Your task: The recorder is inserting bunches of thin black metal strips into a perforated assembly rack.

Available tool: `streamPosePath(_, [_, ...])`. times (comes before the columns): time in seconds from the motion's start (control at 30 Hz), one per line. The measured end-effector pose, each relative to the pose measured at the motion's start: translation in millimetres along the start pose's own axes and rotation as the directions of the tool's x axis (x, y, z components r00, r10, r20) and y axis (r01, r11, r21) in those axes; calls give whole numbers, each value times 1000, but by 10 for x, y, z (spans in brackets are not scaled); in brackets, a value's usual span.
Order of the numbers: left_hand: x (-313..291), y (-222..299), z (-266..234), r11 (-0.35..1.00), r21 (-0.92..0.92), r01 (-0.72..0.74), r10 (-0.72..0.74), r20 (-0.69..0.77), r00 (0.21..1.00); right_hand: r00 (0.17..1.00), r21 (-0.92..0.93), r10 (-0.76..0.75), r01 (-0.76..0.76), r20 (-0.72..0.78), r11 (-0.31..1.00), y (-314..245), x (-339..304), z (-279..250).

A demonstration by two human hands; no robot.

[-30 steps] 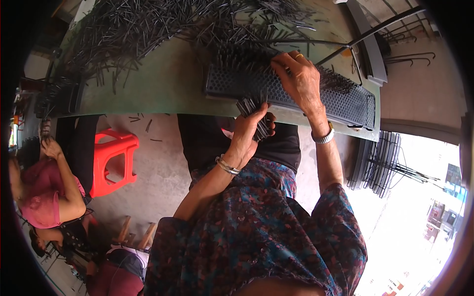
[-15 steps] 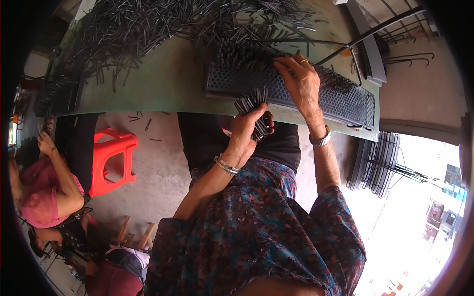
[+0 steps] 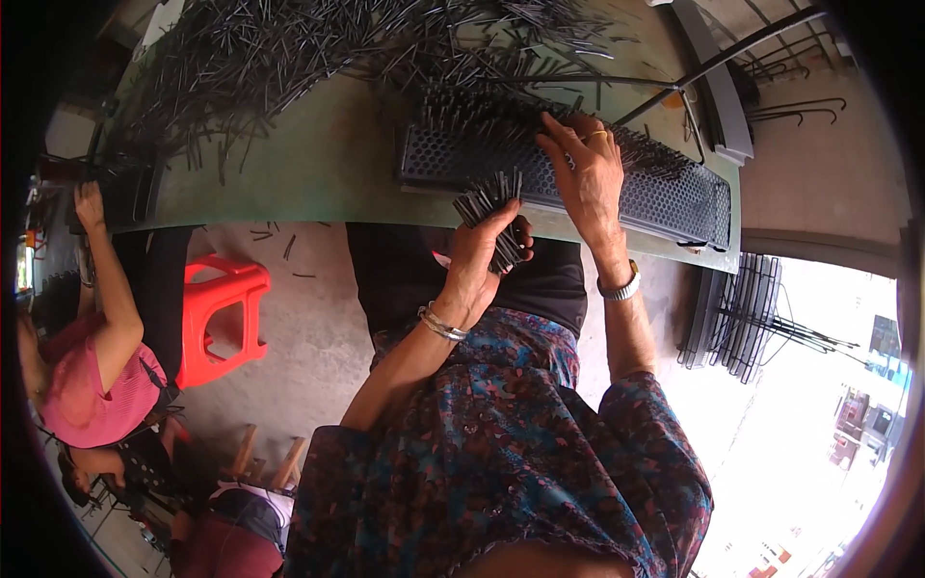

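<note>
Pins [image 3: 493,217] fill my left hand [image 3: 479,262], fingers clamped round the bundle at the worktop's [image 3: 328,169] near edge; right hand [image 3: 586,173] fingers pinch 1 into the tray [image 3: 665,188]. I judge it partly filled; a heap [image 3: 289,58] remains.

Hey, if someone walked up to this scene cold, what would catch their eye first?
Probably the huge heap of thin dark sticks spread over the far side of the green table. Next, the left hand clutching a bundle of sticks while the right hand presses on a dark perforated tray. A red stool stands out at lower left.
</note>
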State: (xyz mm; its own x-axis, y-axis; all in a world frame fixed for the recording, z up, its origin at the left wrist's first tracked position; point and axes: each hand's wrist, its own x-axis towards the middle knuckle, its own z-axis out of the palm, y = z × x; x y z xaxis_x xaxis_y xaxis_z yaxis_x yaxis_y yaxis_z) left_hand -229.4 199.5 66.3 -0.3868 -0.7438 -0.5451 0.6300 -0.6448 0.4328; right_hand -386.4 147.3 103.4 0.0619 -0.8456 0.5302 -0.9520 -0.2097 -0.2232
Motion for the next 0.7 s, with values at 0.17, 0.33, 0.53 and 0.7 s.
streamPosePath(0.17, [-28,22,24,999,33,-14,14,-4,1000,879,467,250,-435,407,769,-94,-81,-250])
streamPosePath(0.33, [-51,17,80,999,36,27,-26,-34,999,792,593,149,-554,592,584,-15,-166,-256])
streamPosePath(0.53, [-1,29,-3,998,38,56,-54,-66,996,878,580,406,-475,254,662,-93,8,-354])
streamPosePath(0.7, [2,12,17,996,81,42,-41,-20,999,937,482,345,-280,-51,830,64,29,-82])
